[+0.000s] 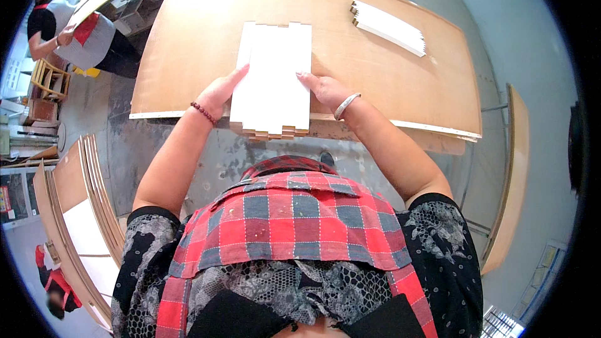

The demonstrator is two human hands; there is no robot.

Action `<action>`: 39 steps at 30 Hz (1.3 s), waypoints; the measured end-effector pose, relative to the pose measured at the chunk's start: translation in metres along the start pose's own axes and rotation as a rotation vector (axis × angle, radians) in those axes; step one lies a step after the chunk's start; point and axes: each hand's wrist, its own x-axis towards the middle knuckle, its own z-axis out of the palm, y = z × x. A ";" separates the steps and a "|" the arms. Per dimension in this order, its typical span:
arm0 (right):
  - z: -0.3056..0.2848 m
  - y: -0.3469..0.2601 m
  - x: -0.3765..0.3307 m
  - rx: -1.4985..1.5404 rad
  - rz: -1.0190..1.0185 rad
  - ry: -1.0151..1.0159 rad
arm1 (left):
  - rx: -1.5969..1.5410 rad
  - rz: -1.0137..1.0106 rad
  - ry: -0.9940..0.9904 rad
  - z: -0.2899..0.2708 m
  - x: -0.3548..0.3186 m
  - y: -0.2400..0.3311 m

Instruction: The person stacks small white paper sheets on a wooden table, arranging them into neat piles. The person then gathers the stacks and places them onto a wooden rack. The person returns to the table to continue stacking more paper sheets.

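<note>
Two hands share grip: left hand point(226, 91) and right hand point(327, 91) clasp white strip stack point(274, 78) at near edge of bench point(194, 40). Stacking looks done, ends not yet flush; white bundle point(389, 29) lies apart, untouched.

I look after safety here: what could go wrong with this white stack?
The near end of the white stack appears to reach past the table, so it might tip if released. Its ends are uneven; single pieces could slip from between the left hand and right hand.
</note>
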 end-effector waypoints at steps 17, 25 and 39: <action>-0.224 -0.105 -0.043 -1.877 -0.195 0.599 | -0.199 0.143 -0.241 -0.056 -0.038 -0.007; -0.211 -0.075 -0.047 -1.382 -0.025 0.603 | -0.306 0.144 -0.298 -0.060 -0.021 -0.015; 0.019 -0.014 -0.010 -0.063 0.045 0.127 | -0.267 0.050 -0.021 -0.002 -0.022 -0.011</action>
